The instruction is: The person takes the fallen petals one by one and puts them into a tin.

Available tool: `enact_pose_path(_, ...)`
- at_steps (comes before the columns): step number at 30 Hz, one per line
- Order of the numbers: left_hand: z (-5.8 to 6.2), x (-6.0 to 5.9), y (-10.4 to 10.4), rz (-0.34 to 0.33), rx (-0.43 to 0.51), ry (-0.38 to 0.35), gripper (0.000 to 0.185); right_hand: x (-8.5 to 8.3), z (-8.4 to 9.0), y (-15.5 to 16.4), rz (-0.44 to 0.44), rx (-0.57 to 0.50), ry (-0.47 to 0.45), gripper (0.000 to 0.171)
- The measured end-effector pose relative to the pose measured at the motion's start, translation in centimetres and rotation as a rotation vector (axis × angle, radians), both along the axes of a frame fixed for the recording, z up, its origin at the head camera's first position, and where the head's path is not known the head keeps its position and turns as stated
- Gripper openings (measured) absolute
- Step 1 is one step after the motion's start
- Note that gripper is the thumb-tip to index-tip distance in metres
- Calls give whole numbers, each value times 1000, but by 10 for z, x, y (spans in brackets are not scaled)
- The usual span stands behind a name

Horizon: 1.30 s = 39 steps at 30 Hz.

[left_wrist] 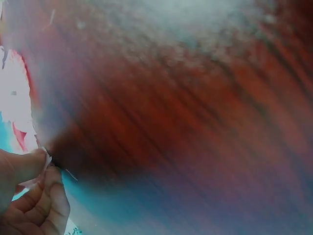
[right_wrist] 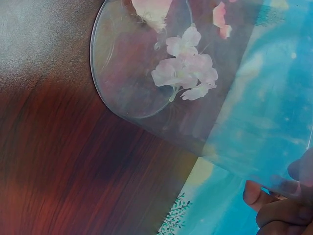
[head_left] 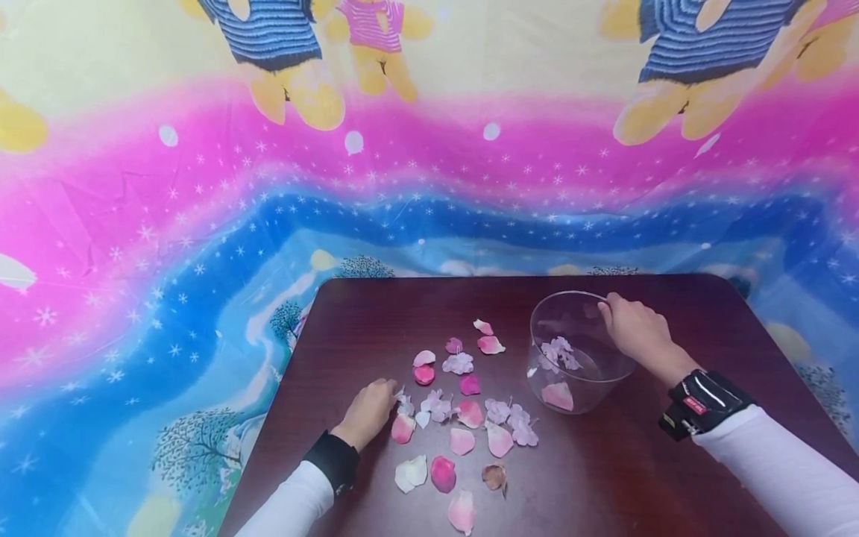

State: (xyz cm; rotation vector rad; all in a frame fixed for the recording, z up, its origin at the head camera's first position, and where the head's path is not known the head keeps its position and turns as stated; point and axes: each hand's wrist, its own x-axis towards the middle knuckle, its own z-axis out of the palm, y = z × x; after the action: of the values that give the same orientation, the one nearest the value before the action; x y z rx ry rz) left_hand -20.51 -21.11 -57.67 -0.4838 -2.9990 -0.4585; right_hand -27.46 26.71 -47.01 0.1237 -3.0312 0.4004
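Note:
Several pink, white and lilac petals (head_left: 463, 406) lie scattered on a dark wooden table (head_left: 604, 477). My left hand (head_left: 385, 391) rests at the left edge of the scatter with its fingers curled. In the left wrist view the left hand (left_wrist: 41, 169) pinches a pale petal (left_wrist: 47, 160) between thumb and fingers. A clear bowl (head_left: 537, 328) stands to the right, holding pale lilac blossoms (head_left: 558, 352) and a pink petal (head_left: 558, 395). My right hand (head_left: 614, 309) grips its far right rim. The right wrist view shows the bowl (right_wrist: 127, 73), the blossoms (right_wrist: 188, 73) and the right hand's fingers (right_wrist: 274, 205) on the wall.
A bright pink, blue and yellow cartoon-print cloth (head_left: 201, 224) hangs behind and around the table. More petals (head_left: 443, 473) lie near the front edge. Bare wood (head_left: 671, 477) stretches in front of and to the right of the bowl.

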Motion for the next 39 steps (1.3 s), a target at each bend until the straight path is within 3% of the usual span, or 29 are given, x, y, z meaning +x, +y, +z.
enact_pose_path(12, 18, -2, 4, 36, 56, 111, 5, 3, 2, -1, -1, -5, -10, 31)
enact_pose_path(20, 39, 1, 15, -21, 122, 255, 5, 3, 3, -1, -5, 5, -12, 32)
enact_pose_path(28, 60, 10, 30, -39, 141, 250, 7, 3, 1, -1, 0, 2, -3, 31)
enact_pose_path(39, 81, 16, 46, -115, 156, 351, 13, 2, 2, 0, 3, 1, -9, 31)
